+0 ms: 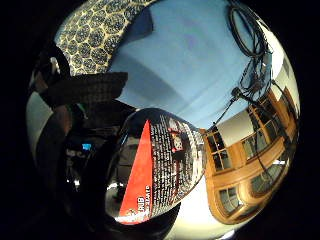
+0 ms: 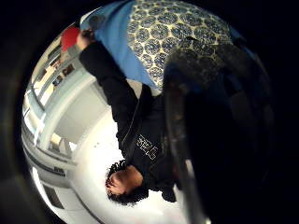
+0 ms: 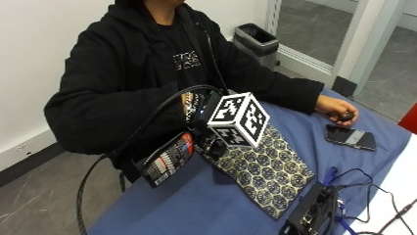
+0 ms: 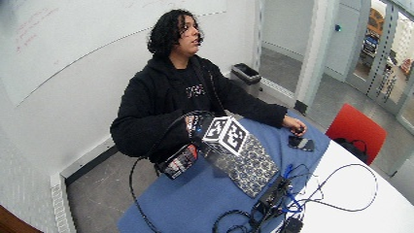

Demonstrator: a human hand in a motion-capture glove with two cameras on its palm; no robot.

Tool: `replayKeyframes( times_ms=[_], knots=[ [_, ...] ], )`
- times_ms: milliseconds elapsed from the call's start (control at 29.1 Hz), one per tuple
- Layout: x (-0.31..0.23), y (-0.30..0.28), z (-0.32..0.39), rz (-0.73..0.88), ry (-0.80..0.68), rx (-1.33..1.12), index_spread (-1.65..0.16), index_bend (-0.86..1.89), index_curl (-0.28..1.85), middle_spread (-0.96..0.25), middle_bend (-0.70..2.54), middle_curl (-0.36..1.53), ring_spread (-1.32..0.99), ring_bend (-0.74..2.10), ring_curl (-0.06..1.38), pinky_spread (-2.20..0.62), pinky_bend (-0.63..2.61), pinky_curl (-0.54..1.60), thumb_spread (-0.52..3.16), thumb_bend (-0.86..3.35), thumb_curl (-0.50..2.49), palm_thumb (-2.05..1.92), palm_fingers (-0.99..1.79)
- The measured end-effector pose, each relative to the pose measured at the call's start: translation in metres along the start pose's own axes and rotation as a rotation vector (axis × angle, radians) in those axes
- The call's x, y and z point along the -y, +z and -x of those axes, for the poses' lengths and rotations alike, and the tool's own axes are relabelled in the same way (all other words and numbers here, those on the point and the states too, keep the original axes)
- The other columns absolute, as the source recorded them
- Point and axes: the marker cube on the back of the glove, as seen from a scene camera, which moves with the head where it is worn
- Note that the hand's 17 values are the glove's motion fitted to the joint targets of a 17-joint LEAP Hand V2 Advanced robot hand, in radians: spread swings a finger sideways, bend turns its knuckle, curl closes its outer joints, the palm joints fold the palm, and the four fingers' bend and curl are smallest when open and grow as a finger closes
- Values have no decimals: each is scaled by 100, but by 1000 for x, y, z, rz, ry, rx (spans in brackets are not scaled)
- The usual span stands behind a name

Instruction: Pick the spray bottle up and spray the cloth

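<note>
In the outside view my gloved right hand (image 3: 210, 145) grips a black spray bottle (image 3: 168, 159) with a red and white label. The bottle is tilted nearly flat, its base sticking out past the table's near corner, and its nozzle end is hidden behind the hand. A dark cloth (image 3: 261, 166) with a pale hexagon pattern lies flat on the blue table cover (image 3: 196, 205), right beside the hand. The little finger side palm view is filled by the labelled bottle (image 1: 160, 165), with the cloth (image 1: 95, 30) beyond. The thumb side view shows the cloth (image 2: 173, 32) behind the dark bottle (image 2: 224, 130).
The person's bare left hand (image 3: 335, 108) rests on the table's far side, on a small dark object. A phone (image 3: 350, 137) lies near it. A black box (image 3: 312, 210) with cables sits beside the cloth. A bin (image 3: 259, 39) stands behind the person and a red chair (image 4: 354, 128) off the table's end.
</note>
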Motion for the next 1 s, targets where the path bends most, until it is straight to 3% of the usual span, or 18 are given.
replayKeyframes(
  times_ms=[172, 618, 995],
  knots=[
    [9, 33, -13, 140, 88, -112, -20, 25, 56, -10, 68, 57, -15, 69, 49, -18, 47, 41, 115, -1, 36, 78, 131],
    [55, 60, -27, 317, 212, -145, -19, 25, 59, -10, 68, 57, -14, 68, 49, -16, 44, 41, 118, -1, 34, 79, 130],
    [46, 38, -3, 221, 113, -127, -18, 24, 61, -9, 67, 57, -14, 68, 48, -14, 40, 41, 121, -1, 32, 80, 128]
  ],
)
